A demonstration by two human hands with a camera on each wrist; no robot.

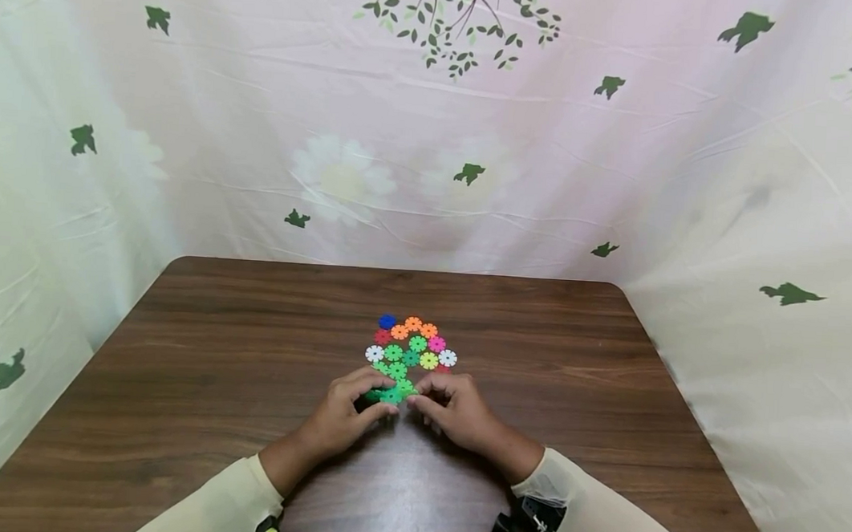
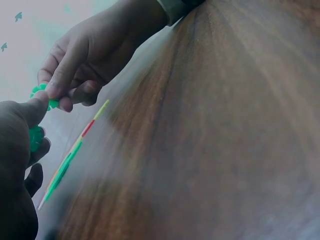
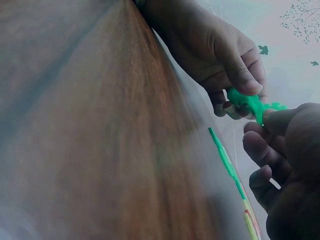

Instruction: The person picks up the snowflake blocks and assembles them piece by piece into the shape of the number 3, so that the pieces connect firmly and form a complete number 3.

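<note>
Over the near middle of the table, my left hand (image 1: 342, 414) grips a small joined cluster of green notched plastic discs (image 1: 392, 395). Opposite it, my right hand (image 1: 462, 412) pinches a green disc (image 1: 406, 386) at the cluster's right side between thumb and fingers. In the right wrist view the green discs (image 3: 255, 106) sit at angles to one another, slotted together between both hands' fingertips. Just beyond the hands lies a flat group of discs: green (image 1: 418, 343), white (image 1: 374, 353), orange (image 1: 412, 323), yellow (image 1: 429, 361), pink (image 1: 437, 344), red (image 1: 382, 337) and blue (image 1: 387, 321).
The brown wood-grain table (image 1: 250, 313) has a rounded far edge. Behind and beside it hangs a pale curtain (image 1: 405, 120) printed with leaves and flowers. A small black object (image 1: 504, 531) is near the right sleeve, by a black wrist strap (image 1: 543, 515).
</note>
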